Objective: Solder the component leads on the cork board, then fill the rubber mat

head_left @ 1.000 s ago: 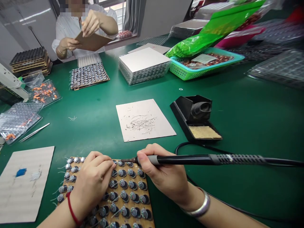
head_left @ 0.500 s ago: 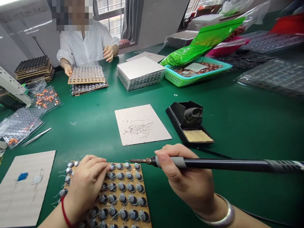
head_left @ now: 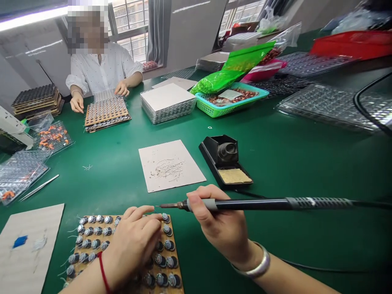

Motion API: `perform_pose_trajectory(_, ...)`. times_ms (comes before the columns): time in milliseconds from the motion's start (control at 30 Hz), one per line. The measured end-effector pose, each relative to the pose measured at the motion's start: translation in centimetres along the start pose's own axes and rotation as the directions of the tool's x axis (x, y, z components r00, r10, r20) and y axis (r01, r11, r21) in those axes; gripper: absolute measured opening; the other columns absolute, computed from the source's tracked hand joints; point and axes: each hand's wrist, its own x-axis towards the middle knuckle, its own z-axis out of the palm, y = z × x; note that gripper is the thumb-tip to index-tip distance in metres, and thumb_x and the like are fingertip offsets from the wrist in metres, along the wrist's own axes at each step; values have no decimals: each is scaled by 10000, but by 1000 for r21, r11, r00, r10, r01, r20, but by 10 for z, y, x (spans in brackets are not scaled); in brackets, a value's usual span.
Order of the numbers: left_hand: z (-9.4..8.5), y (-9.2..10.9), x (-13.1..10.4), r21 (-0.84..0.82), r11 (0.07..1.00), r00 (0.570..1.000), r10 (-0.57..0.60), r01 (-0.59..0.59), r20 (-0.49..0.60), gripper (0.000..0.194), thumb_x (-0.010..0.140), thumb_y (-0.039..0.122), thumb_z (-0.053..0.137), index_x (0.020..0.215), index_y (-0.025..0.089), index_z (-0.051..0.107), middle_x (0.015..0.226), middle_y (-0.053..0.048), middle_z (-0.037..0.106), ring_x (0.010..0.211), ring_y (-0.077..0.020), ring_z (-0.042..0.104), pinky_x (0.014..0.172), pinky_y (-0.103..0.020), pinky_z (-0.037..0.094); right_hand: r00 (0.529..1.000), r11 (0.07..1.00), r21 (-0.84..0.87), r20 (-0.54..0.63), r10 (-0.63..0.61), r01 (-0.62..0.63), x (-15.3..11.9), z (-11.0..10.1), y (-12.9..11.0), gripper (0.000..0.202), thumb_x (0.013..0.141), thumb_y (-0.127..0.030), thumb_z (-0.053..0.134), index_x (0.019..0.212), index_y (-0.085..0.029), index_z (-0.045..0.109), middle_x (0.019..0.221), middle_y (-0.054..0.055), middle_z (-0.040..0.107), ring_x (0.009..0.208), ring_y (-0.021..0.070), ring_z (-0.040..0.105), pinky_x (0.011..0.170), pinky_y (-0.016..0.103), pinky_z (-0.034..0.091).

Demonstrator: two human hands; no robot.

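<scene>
I'm watching through one head-worn camera that is facing forward and down, looking from close above the left hand and right hand across the green table toward a co-worker.

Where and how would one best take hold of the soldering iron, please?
I would grip the soldering iron by its grey sleeve, coming from the right, as the right hand does. It is held nearly level: the metal tip points left towards the left hand, and the cord trails off right, so this approach probably avoids the tip.
</scene>
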Motion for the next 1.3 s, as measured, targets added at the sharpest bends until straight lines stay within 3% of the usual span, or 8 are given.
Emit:
perform_pose_trajectory(233,2,-16,-20,-3,982,972,-188,190,-138,109,970,161,531,902,202,606,981,-25,751,998,-254,623,843,-417,521,998,999,39,66,4,-7,-2,6,1,154,918,-161,574,774,-214,574,642,-47,557,519,91,528,502,192,463)
perform_pose_trajectory(700,7,-17,-23,59,995,973,-70,85,-218,114,953,132,574,983,179,674,984,-31,768,944,-246,655,812,-395,552,989,999,15,142,36,-39,-1,14,5,185,912,-166,576,731,-209,568,601,-68,549,513,72,526,516,154,454)
perform_pose_trajectory(1300,2,-10,-21,144,988,978,-25,55,-207,127,944,106,565,977,148,681,1001,-43,771,925,-260,676,780,-394,520,977,996,18,195,82,-87,-4,15,6,198,926,-194,567,730,-213,544,589,-69,514,509,80,502,512,171,441)
